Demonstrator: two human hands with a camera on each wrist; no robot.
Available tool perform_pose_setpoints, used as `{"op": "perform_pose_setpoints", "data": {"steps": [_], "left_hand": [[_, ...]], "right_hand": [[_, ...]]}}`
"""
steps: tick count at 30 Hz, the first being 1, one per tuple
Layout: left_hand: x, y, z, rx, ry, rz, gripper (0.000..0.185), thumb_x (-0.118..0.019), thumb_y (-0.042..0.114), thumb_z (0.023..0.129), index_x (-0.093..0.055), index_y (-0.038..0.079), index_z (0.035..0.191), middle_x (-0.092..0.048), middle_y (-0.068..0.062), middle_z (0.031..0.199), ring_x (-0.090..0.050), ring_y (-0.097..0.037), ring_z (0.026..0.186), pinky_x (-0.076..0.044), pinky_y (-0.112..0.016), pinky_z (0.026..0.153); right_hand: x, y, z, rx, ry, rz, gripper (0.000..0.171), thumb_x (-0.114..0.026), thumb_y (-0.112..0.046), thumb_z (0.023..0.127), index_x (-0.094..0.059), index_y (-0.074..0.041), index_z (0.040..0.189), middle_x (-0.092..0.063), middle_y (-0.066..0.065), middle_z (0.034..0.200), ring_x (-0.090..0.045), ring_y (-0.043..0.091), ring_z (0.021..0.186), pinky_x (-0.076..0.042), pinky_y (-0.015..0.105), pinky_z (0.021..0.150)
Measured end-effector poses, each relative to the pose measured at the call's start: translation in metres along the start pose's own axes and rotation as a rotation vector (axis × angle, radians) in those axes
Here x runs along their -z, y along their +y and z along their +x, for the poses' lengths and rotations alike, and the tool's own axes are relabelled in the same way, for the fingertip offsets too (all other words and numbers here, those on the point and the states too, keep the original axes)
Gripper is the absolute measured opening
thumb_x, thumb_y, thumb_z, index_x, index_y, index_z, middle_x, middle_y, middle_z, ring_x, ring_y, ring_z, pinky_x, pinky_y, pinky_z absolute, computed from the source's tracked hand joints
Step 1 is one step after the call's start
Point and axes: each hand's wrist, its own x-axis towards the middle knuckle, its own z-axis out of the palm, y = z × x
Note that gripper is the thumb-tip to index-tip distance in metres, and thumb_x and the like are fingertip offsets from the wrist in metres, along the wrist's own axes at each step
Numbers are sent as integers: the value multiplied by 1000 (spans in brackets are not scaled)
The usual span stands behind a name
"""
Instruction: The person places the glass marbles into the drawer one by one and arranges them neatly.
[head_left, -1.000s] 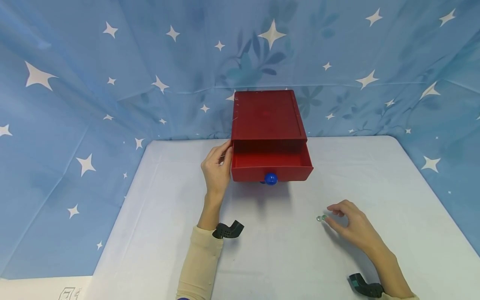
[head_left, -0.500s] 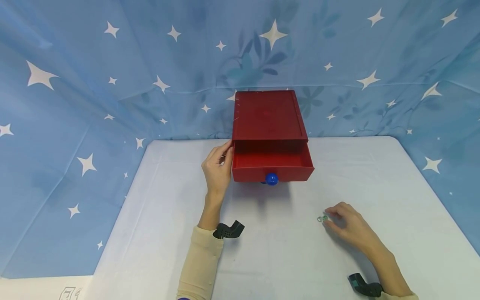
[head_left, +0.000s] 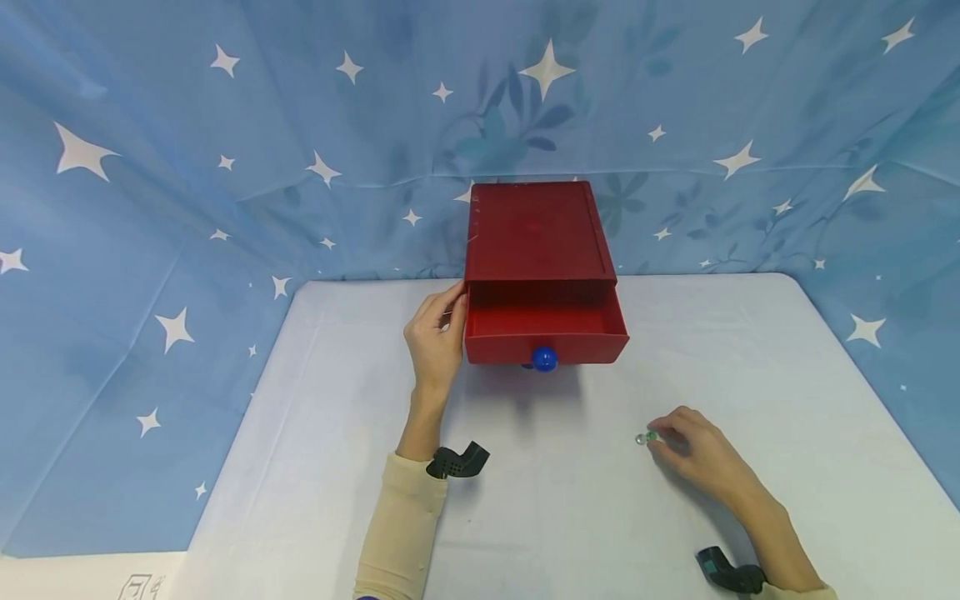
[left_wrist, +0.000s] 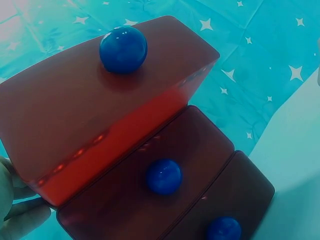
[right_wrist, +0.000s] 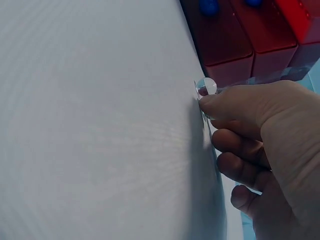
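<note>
A small red drawer cabinet [head_left: 534, 232] stands at the back of the table, its top drawer [head_left: 532, 348] pulled out and the blue round knob [head_left: 544, 359] facing me. My left hand [head_left: 437, 342] touches the cabinet's left side with its fingertips, beside the drawer. To the right and nearer to me, my right hand [head_left: 697, 454] pinches a green glass marble [head_left: 652, 436] between thumb and forefinger, low over the cloth. A clear glass marble [right_wrist: 206, 86] lies right beside it, just past the thumb tip in the right wrist view. The other right fingers are curled.
Two lower drawers with blue knobs [left_wrist: 164, 176] are pushed in below the top one. White cloth [head_left: 555, 500] covers the table. A blue star-patterned curtain [head_left: 337, 125] hangs behind and at the sides. Dark wrist mounts [head_left: 457, 460] sit on both forearms.
The right thumb and forefinger have come together around the green marble, the hand moving slightly toward me. The left hand and cabinet stay where they were.
</note>
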Motion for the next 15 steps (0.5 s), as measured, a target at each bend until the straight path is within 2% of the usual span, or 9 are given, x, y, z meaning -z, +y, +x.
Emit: {"op": "perform_pose_setpoints", "data": {"steps": [6,9,15], "left_hand": [[1,1,0,0,0,-1,24,-65,18,98,-75,7,118,-76,-11,103,-74,-20,84,-62,-26,73],[0,1,1,3,3,-8,23,-66,16,98,-75,8,117,-76,-10,103,-74,-20,84,-61,-25,73],[-1,1,1,-3,15,-15,22,-67,11,96,-76,7,116,-76,-11,101,-75,-21,82,-63,-35,71]], "right_hand": [[0,-1,1,16,13,10,22,-83,-9,78,-73,-15,96,-62,-13,89,-62,5,83,-57,24,75],[1,-2,1,14,13,17,21,-83,-9,78,-73,-15,95,-62,-13,88,-62,7,83,-58,26,75],[1,-2,1,3,-4,21,20,-82,-8,79,-73,-15,95,-62,-12,87,-63,9,83,-58,27,75]]}}
